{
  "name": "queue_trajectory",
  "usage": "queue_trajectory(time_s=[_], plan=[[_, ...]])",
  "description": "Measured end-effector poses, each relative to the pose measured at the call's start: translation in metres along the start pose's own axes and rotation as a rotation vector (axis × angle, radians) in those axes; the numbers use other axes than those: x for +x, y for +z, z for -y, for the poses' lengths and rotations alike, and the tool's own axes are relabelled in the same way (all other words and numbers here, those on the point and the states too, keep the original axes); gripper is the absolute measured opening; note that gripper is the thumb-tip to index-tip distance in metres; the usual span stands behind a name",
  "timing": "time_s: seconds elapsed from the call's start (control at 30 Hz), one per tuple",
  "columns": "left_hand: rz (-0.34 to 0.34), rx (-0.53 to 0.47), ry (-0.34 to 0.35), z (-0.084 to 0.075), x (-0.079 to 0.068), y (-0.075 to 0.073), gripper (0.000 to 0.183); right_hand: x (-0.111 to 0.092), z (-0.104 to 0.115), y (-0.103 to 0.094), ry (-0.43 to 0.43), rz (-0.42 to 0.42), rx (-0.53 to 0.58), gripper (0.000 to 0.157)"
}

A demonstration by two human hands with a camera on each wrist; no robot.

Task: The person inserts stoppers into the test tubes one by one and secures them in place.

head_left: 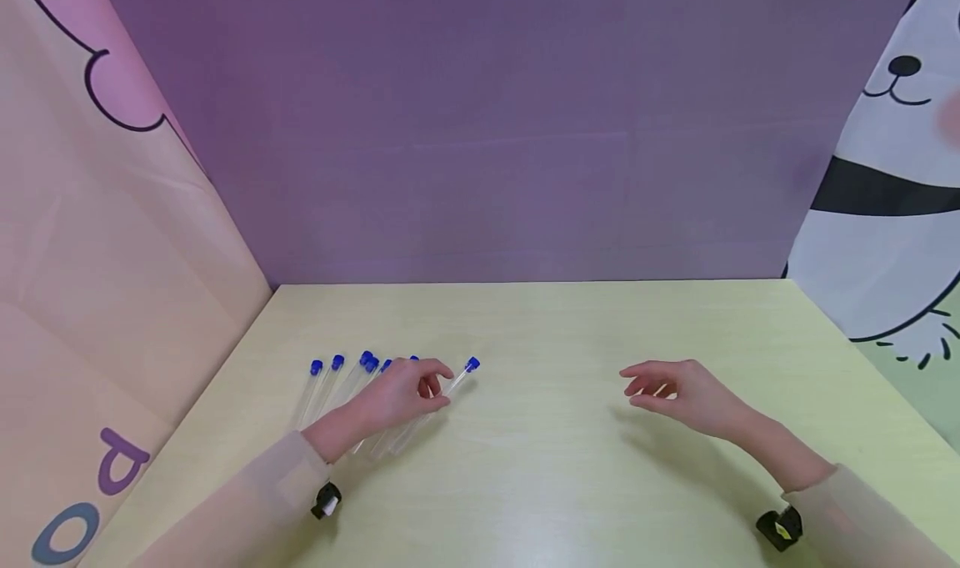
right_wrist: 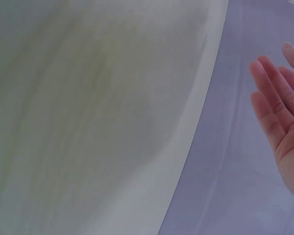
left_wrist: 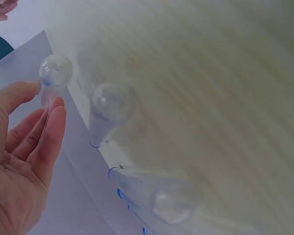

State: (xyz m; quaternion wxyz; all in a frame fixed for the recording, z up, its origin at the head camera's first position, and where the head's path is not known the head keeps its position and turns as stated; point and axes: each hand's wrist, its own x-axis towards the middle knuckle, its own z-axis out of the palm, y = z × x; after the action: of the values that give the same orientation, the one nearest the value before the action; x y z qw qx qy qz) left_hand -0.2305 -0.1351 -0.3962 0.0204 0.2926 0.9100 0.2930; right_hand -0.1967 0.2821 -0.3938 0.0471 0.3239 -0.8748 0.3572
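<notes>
My left hand (head_left: 405, 394) is over the right side of a group of clear test tubes with blue caps. Its thumb and fingertips pinch the rightmost test tube (head_left: 472, 364), which slants with its blue cap away from me. In the left wrist view, the rounded bottom of this tube (left_wrist: 56, 68) shows between thumb and fingers. Beside it, several more capped tubes (head_left: 317, 369) lie on the table, partly hidden under the hand and forearm. My right hand (head_left: 686, 394) hovers over the right half of the table, fingers loosely bent, holding nothing.
The pale wood-look table (head_left: 540, 468) ends at a purple backdrop (head_left: 510, 134). Fabric panels with printed drawings hang at the left (head_left: 90, 301) and right (head_left: 885, 243) sides. Each sleeve has a small black device near the wrist.
</notes>
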Motion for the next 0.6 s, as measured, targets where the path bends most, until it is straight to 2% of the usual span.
queue_trajectory(time_s=[0.3, 0.6], plan=[[0.033, -0.003, -0.098, 0.009, 0.006, 0.001, 0.028, -0.010, -0.002, -0.003, 0.005, -0.011, -0.012, 0.031], [0.026, 0.030, -0.139, 0.012, 0.010, 0.004, 0.026, -0.015, -0.004, -0.007, 0.017, -0.038, -0.042, 0.030]])
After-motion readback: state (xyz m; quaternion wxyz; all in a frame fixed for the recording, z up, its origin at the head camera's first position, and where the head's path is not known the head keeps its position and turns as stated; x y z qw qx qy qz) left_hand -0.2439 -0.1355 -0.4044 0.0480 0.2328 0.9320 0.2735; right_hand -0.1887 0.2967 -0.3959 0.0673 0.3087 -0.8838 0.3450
